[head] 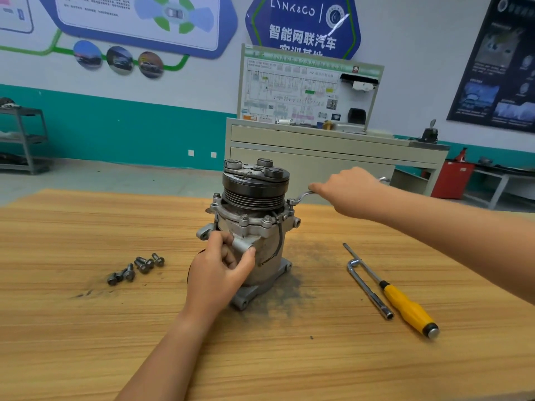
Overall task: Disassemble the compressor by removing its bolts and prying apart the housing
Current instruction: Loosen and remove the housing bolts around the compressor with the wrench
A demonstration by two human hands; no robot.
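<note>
The right hand covered most of the wrench, so only its ring end and a far tip showed. The left hand hid the lower left of the compressor housing, and the bolt under the wrench's ring could not be made out. The loose bolts overlapped, too small to count surely. The wall posters ran off the top edge, their fine print blurred.

Compressor: dull cast metal, grimy. Table: matt wood grain. Screwdriver: glossy yellow plastic handle.
</note>
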